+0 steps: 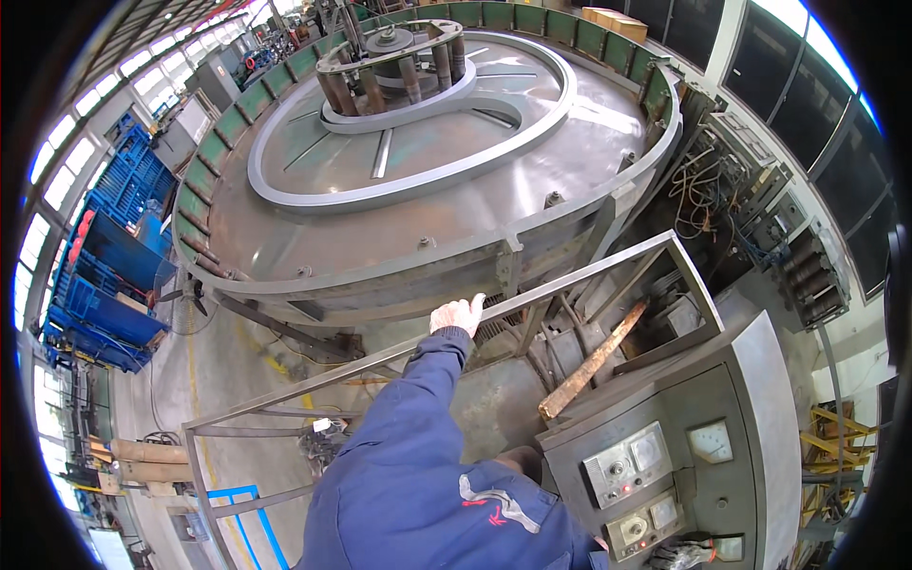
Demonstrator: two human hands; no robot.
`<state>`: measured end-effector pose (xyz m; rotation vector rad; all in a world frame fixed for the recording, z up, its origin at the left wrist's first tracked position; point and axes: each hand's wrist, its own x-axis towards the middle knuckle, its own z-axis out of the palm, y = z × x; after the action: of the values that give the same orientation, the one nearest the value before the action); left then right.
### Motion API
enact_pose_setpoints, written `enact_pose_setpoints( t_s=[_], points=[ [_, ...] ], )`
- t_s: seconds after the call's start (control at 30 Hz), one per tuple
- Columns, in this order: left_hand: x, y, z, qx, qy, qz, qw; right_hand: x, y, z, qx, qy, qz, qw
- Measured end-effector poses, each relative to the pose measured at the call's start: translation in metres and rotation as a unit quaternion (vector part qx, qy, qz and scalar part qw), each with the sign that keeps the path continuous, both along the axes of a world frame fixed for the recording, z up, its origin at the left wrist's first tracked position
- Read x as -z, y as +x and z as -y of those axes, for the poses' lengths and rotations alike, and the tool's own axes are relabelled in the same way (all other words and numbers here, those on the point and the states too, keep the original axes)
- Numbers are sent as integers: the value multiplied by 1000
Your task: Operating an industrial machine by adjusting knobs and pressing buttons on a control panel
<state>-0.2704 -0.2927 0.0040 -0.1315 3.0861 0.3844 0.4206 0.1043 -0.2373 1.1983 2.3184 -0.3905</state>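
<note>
My left hand point(457, 315) is bare and rests over the top bar of a metal railing point(562, 283). Its fingers curl over the bar, while the thumb points up and to the right. A dark blue sleeve point(418, 389) covers the arm from the lower edge up to the wrist. Beyond the railing lies a very large round metal turntable point(560, 176) with a grey ring point(399, 195) on its bright surface. No part of my right hand can be made out.
A grey control console point(665, 418) with dials and red lights stands at lower right, a work glove point(682, 554) on it. A long wooden stick point(594, 361) leans behind it. Cables point(698, 190) hang at the right. Blue racks point(109, 256) stand at the left, near a black fan point(185, 294).
</note>
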Motion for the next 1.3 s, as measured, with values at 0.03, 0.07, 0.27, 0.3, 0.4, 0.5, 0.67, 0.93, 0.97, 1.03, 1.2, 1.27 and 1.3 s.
enact_pose_setpoints(
  t_s=[0.03,0.07,0.27,0.3,0.4,0.5,0.67,0.93,0.97,1.03,1.2,1.27,1.3],
  points=[
    [-3,0,-2,1,-3,14,1000,2,0,-1,0,3,7,1000],
    [-7,0,-5,3,-7,27,1000,4,2,-1,0,7,15,1000],
    [-6,0,-3,0,-13,25,1000,2,2,-1,13,-2,-1,1000],
    [-6,0,-5,3,-15,22,1000,3,4,0,5,-3,-6,1000],
    [-1,-5,-12,8,-10,24,1000,2,21,5,6,-3,-31,1000],
    [-2,-2,-8,4,-14,8,1000,-46,-17,20,49,-10,-83,995],
    [-2,0,-7,4,-28,27,999,-169,-93,49,82,-2,-70,994],
    [-4,1,-10,-4,-29,21,999,-165,-97,54,83,3,-21,996],
    [-5,1,-10,-2,-28,20,999,-162,-95,53,72,6,-19,997],
    [-6,1,-12,2,-25,19,999,-158,-92,52,82,-11,-8,997],
    [-9,2,-14,7,-34,21,999,-172,-99,54,94,-35,10,995],
    [-3,1,-12,4,-35,11,999,-174,-99,55,89,-32,10,995],
    [0,1,-10,2,-35,7,999,-172,-97,54,82,-28,8,996]
  ],
)
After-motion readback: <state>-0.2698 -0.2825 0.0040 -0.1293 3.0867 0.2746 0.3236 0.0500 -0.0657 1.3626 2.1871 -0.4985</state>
